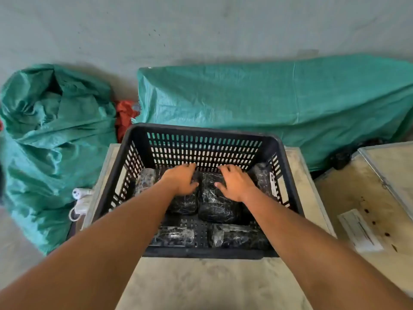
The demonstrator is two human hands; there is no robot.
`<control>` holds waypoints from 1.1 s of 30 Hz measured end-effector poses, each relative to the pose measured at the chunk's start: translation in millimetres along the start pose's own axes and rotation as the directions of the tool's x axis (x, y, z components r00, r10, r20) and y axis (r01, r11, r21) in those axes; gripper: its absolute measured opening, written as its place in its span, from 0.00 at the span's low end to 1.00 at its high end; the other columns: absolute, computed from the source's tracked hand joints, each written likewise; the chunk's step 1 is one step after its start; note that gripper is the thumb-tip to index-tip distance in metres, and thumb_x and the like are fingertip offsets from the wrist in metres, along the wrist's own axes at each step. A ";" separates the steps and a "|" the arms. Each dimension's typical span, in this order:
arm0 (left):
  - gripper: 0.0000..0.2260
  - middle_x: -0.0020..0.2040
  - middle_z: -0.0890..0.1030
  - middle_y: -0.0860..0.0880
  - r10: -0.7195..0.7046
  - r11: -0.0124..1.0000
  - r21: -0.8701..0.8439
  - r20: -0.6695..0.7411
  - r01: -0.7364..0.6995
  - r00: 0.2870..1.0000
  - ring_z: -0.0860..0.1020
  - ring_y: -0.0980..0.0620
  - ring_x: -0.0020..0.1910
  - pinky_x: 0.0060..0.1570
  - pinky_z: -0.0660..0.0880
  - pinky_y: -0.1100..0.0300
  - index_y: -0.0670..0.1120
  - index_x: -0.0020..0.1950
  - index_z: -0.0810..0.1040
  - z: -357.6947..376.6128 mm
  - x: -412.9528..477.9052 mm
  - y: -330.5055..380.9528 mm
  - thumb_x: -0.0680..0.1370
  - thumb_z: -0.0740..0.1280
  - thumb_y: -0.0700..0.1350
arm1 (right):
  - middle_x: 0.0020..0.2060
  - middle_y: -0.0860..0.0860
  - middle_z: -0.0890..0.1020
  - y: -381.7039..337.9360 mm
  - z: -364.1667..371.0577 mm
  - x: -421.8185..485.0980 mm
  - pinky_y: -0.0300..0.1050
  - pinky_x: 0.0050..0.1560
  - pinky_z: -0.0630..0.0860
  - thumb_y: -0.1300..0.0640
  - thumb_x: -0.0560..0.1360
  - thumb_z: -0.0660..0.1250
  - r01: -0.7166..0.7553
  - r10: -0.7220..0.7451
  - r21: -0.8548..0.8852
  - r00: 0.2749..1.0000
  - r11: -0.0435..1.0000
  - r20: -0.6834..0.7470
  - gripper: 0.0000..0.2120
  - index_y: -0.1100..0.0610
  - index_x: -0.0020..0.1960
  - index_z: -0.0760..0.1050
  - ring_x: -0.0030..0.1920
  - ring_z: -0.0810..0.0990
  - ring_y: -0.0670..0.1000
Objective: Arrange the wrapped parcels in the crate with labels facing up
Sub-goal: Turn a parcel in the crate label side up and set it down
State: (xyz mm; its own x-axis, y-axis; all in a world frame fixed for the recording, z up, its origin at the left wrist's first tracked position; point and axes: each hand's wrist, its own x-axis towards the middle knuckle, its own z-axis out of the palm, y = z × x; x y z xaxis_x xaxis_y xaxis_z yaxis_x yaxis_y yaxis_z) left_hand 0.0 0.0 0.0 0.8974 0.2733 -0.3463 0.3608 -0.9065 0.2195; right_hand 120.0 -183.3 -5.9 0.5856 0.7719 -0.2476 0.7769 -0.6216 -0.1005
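Note:
A black slotted plastic crate [143,135] stands on a pale table and holds several dark parcels wrapped in clear film. My left hand [181,179] lies flat on one parcel [184,204] in the middle. My right hand [234,182] rests, fingers spread, on the parcel beside it [214,209]. Two more parcels lie along the near wall, one on the left [174,237] and one on the right [239,238]. A parcel with a white label [264,180] leans at the right wall, and a lighter one [145,180] sits at the left wall.
The table [201,285] extends toward me in front of the crate. A second pale surface [368,189] at the right carries a white paper slip [359,231]. Green sacks [51,139] and a long green-covered bundle [279,99] lie behind. A white power strip [80,198] lies by the table's left side.

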 end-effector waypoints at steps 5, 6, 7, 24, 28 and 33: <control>0.40 0.83 0.46 0.46 0.026 0.996 0.080 0.231 -0.045 0.973 0.48 0.41 0.81 0.74 0.57 0.36 0.50 0.83 0.47 46.9 8.8 -12.2 0.79 0.65 0.58 | 0.81 0.61 0.53 0.4 43.6 7.8 0.65 0.73 0.64 0.32 0.74 0.67 0.065 -0.055 -0.029 0.966 0.997 0.254 0.48 0.54 0.82 0.49 0.79 0.54 0.63; 0.41 0.83 0.40 0.47 0.035 0.994 0.094 0.267 -0.062 0.963 0.42 0.40 0.81 0.75 0.52 0.35 0.50 0.83 0.44 56.3 10.0 -15.2 0.79 0.65 0.59 | 0.82 0.61 0.47 -0.1 52.1 8.9 0.67 0.74 0.61 0.30 0.72 0.67 0.077 -0.061 -0.046 0.956 0.996 0.286 0.52 0.53 0.83 0.46 0.81 0.48 0.63; 0.43 0.82 0.36 0.47 0.040 0.993 0.097 0.287 -0.071 0.957 0.38 0.40 0.80 0.75 0.47 0.34 0.49 0.83 0.41 64.2 10.4 -18.3 0.78 0.65 0.60 | 0.82 0.60 0.42 -0.5 59.0 9.9 0.68 0.75 0.57 0.27 0.70 0.67 0.079 -0.058 -0.056 0.948 0.995 0.313 0.56 0.52 0.83 0.42 0.81 0.43 0.62; 0.48 0.79 0.30 0.50 0.067 0.998 -0.005 0.239 -0.068 0.969 0.28 0.42 0.76 0.73 0.33 0.38 0.53 0.82 0.37 90.9 9.7 -28.1 0.76 0.71 0.54 | 0.82 0.59 0.50 -4.5 54.9 14.8 0.63 0.72 0.66 0.38 0.68 0.76 0.127 -0.130 0.032 0.931 0.991 0.341 0.54 0.53 0.83 0.50 0.79 0.51 0.67; 0.48 0.78 0.30 0.51 0.071 0.997 -0.023 0.233 -0.067 0.970 0.28 0.43 0.75 0.73 0.32 0.39 0.54 0.82 0.37 91.0 9.2 -29.9 0.76 0.71 0.54 | 0.72 0.54 0.73 8.6 35.6 15.6 0.55 0.55 0.81 0.53 0.76 0.70 0.203 -0.209 0.059 0.967 0.977 0.145 0.37 0.46 0.81 0.56 0.60 0.81 0.57; 0.49 0.79 0.30 0.51 0.066 0.998 -0.031 0.227 -0.060 0.972 0.28 0.44 0.76 0.75 0.36 0.37 0.49 0.82 0.36 91.4 7.1 -29.5 0.77 0.72 0.53 | 0.81 0.61 0.54 11.9 37.4 11.9 0.66 0.70 0.69 0.38 0.69 0.76 0.060 -0.041 -0.042 0.937 0.997 0.348 0.54 0.53 0.83 0.48 0.77 0.60 0.68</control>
State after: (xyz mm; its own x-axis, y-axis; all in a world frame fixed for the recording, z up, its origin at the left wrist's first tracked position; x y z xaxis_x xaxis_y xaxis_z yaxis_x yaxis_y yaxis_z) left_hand -27.4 -0.7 -92.3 0.8379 0.1329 -0.5294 0.3138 -0.9108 0.2681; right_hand 127.5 -186.5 -46.1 0.4359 0.7022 -0.5629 0.8193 -0.5684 -0.0747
